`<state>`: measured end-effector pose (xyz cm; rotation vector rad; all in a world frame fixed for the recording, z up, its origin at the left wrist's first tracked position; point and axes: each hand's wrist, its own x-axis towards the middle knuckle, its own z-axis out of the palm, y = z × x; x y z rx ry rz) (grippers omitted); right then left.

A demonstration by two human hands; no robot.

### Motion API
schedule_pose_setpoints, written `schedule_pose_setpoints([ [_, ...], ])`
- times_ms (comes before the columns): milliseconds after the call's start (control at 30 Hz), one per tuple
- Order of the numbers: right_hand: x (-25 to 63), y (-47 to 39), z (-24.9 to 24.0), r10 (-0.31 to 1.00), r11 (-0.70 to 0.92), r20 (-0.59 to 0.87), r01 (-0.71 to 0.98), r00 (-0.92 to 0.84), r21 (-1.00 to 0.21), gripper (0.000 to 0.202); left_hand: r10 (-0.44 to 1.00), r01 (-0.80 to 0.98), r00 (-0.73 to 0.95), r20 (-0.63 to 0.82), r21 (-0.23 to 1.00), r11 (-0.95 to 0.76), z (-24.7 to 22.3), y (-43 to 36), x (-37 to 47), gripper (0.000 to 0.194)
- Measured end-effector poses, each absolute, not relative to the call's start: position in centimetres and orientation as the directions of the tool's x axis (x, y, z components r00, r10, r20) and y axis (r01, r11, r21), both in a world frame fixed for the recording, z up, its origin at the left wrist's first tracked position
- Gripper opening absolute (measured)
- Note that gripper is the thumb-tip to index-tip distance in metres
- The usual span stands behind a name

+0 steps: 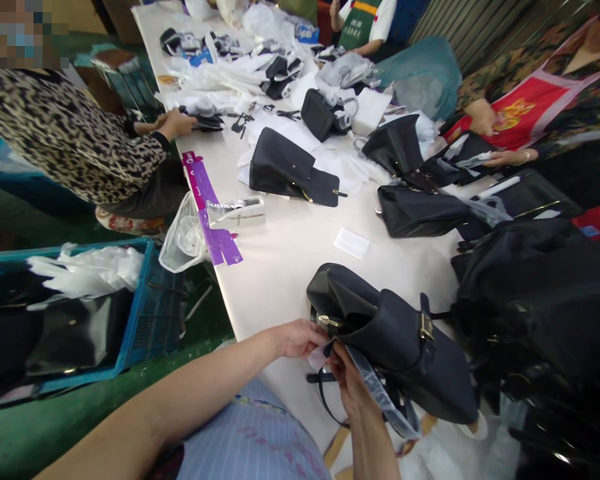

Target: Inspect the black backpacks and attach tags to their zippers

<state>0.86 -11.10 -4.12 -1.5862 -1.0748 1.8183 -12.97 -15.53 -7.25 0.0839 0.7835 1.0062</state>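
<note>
A black bag (405, 333) with a gold buckle lies on its side on the white table, its opening toward the left. At its near left edge, my left hand (303, 339) pinches a small translucent piece (319, 359). My right hand (349, 380) is closed just beside it, on a small dark piece at the bag's edge. A strap (375, 387) in clear plastic wrap runs along the right hand. The fingertips are partly hidden by the bag and strap.
Black bags (540, 300) pile up at the right. Another bag (280, 163) and a white sheet (351, 243) lie further up the table (290, 267). A blue crate (143, 313) stands at the left. People work at the left, right and far end.
</note>
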Motion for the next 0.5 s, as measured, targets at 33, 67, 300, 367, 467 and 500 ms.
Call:
schedule_pose_setpoints([
  [33, 0.79, -11.08, -4.03, 0.781, -0.587, -0.598, 0.114, -0.18, -0.802, 0.037, 0.796, -0.737, 0.274, -0.54, 0.415, 0.534, -7.2, -15.35, -12.81, 0.033],
  [67, 0.74, -11.06, -3.92, 0.774, -0.604, -0.612, 0.102, -0.163, -0.79, 0.038, 0.807, -0.744, 0.261, -0.53, 0.422, 0.518, -7.12, -15.18, -12.73, 0.034],
  [300, 0.74, -10.93, -3.3, 0.731, -0.667, -0.669, 0.063, -0.133, -0.742, 0.037, 0.815, -0.723, 0.253, -0.522, 0.458, 0.518, -6.96, -14.78, -13.09, 0.036],
  [367, 0.79, -10.96, -3.31, 0.721, -0.679, -0.679, 0.053, -0.14, -0.732, 0.035, 0.806, -0.711, 0.244, -0.539, 0.466, 0.526, -7.14, -14.78, -13.14, 0.037],
  [467, 0.8, -10.98, -3.4, 0.705, -0.694, -0.689, 0.036, -0.166, -0.719, 0.032, 0.788, -0.692, 0.23, -0.571, 0.473, 0.546, -7.42, -14.74, -13.1, 0.038],
  [500, 0.81, -10.95, -3.42, 0.7, -0.699, -0.692, 0.03, -0.176, -0.714, 0.032, 0.784, -0.687, 0.225, -0.579, 0.475, 0.549, -7.5, -14.71, -13.06, 0.038],
])
